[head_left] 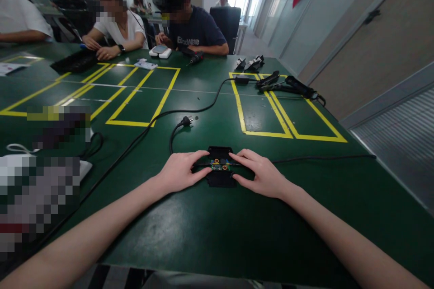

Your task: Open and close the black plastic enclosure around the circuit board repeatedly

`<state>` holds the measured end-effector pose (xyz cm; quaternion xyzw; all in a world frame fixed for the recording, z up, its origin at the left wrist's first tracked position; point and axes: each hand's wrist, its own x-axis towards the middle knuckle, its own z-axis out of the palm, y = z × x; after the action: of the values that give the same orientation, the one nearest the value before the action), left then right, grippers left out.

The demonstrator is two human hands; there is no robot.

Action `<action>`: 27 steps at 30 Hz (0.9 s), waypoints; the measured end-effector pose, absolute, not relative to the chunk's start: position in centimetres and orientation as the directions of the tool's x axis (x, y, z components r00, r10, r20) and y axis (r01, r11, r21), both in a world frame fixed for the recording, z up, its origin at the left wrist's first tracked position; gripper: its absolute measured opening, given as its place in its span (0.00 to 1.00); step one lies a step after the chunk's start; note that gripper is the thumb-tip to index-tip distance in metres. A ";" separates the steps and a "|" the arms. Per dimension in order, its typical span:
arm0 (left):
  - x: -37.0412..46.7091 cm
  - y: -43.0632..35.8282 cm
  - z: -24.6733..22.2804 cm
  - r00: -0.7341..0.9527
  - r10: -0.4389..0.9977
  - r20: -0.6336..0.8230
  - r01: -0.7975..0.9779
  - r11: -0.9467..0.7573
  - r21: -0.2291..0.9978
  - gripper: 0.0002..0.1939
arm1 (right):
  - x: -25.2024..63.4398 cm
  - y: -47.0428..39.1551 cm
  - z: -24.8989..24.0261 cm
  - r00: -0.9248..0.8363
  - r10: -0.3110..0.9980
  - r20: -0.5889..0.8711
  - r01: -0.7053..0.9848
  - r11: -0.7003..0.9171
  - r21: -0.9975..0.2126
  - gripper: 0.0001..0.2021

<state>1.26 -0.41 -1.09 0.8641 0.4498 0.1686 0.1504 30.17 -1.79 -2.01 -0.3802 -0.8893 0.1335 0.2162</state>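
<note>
Adapter case (pixel 220 179): lid off, circuit board (pixel 219 165) exposed; cable attached.
Left hand (pixel 179 170): fingers flat, steadying case.
Right hand (pixel 261 172): likewise; reassembly outstanding.

I see my two bare forearms, no sleeves in view, no watch, no rings, no gloves. My left hand (pixel 178 172) and right hand (pixel 262 175) bare; short plain nails on fingers (pixel 200 156).

Free room on green surface (pixel 210 230) w/ obstacles
Near edge open. Black power cord w/ plug (pixel 185 121) loops just behind open black plastic adapter case (pixel 220 172); thin black cable (pixel 322 158) runs right; white device (pixel 81 169) & cords crowd left.
</note>
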 end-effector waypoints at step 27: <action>-0.4 -0.3 -0.4 0.708 0.658 0.257 0.464 -0.707 0.535 0.11 | 31.2 -1.7 -0.9 -0.621 0.765 0.172 0.673 0.632 -0.384 0.25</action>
<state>-0.38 -0.27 -0.41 0.8971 0.3127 0.2201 0.2212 31.17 -1.69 -0.89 -0.4046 -0.8888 0.1425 0.1615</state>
